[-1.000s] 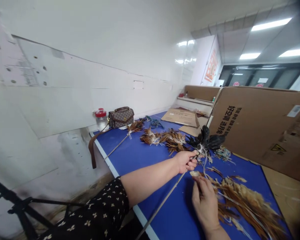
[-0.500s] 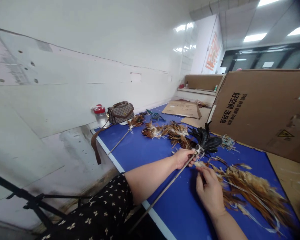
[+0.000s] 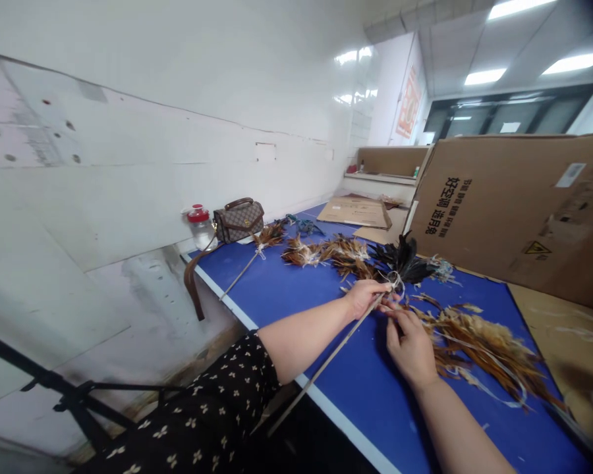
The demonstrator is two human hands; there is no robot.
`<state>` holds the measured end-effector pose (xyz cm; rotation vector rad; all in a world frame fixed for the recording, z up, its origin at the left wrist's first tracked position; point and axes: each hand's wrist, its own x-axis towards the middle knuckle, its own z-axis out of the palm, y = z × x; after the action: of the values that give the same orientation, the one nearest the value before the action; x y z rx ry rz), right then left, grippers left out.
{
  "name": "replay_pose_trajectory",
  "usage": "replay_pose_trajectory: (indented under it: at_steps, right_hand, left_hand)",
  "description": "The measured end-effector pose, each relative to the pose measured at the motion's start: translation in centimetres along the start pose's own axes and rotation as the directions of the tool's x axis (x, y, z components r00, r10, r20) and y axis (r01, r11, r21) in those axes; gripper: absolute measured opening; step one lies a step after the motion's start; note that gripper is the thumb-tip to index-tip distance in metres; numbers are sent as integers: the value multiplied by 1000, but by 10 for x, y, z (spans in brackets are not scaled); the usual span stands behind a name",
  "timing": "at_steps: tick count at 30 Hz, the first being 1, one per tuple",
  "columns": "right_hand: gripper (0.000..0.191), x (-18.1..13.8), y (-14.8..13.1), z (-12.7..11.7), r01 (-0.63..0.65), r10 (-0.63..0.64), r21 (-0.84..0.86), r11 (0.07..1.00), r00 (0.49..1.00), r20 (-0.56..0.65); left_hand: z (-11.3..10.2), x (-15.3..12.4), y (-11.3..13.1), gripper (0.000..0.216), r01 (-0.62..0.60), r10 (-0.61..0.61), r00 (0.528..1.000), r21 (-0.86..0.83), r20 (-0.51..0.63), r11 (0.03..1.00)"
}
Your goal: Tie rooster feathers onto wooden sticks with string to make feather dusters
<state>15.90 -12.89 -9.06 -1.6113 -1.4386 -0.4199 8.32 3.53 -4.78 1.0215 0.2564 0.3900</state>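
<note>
Room lies between stick (image 3: pixel 326 364) and right hand (image 3: pixel 412 345), feathers (image 3: pixel 489 342) blocking beyond.

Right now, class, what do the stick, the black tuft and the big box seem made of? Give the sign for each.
Stick: probably wood or bamboo, dull, from its thin tan shaft.
Black tuft: likely feathers, faintly glossy, from the pointed, fanned blades.
Big box: cardboard, matte, from its brown, printed panel.

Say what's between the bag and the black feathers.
Head view: brown feather bunches lie on the blue tabletop between the bag and the black feathers; the bunch nearest the bag tops a stick.
</note>
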Motion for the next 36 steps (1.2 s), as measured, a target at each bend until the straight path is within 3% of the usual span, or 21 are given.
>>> replay_pose_trajectory:
  at_steps: [6,12,19,23,36]
  right_hand:
    - [21,1,0,-1,-4,4,-13,1000,1000,10]
    - [25,1,0,-1,-21,21,-5,1000,999,36]
    - [31,3,-10,-6,-4,-2,35,999,988,155]
    - [32,3,-11,-7,48,-57,49,998,977,205]
    - [37,2,-4,-1,37,-40,14,999,970,238]
  left_hand:
    - [4,2,-4,49,-107,113,988,57,-110,993]
    - [5,4,-13,56,-198,312,889,333,-335,922]
    - [11,7,-26,68,-202,276,911,254,-305,946]
    - [11,9,-28,60,-171,228,944,237,-239,956]
    - [17,-5,-19,62,-111,198,952,339,-232,934]
